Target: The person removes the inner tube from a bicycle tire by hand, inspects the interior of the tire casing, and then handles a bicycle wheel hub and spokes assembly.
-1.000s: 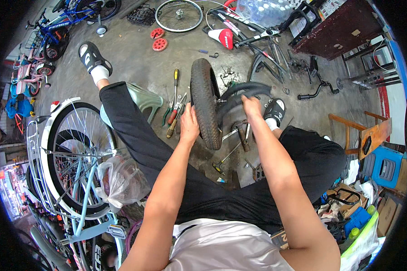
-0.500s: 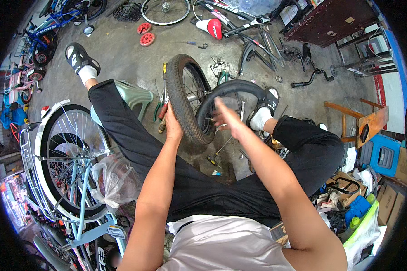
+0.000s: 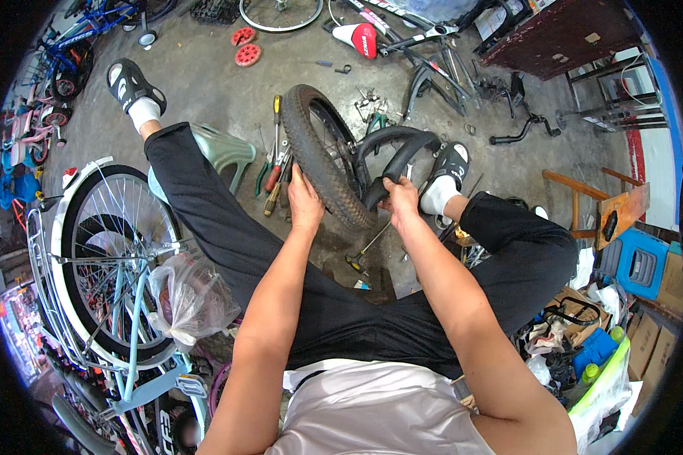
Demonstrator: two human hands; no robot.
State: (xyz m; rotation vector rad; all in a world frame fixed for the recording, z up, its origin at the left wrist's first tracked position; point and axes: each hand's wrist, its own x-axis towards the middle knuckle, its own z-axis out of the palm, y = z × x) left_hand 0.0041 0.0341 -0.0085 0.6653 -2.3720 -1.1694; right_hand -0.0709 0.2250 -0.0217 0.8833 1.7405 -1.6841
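In front of me a small bicycle wheel [image 3: 320,163] with a knobbly black tyre stands tilted on the floor between my feet. My left hand [image 3: 305,201] grips its tyre at the lower left, fingers partly hidden along the tread. A black inner tube [image 3: 408,155] hangs out at the wheel's right side, bent into a loop. My right hand [image 3: 399,202] is closed round the near end of that tube, thumb on top. Where the tube meets the rim is hidden behind the tyre.
Screwdrivers [image 3: 276,114] and pliers [image 3: 262,176] lie left of the wheel; a yellow-handled tool [image 3: 355,262] lies nearer me. A pale green stool [image 3: 228,152] stands by my left leg. A bicycle frame [image 3: 425,68] lies beyond, and a light-blue bicycle [image 3: 133,334] is at left.
My right hand has come down from open above the tube and taken hold of it. The tube has bent into a tighter loop. My left hand has shifted slightly right and down along the tyre.
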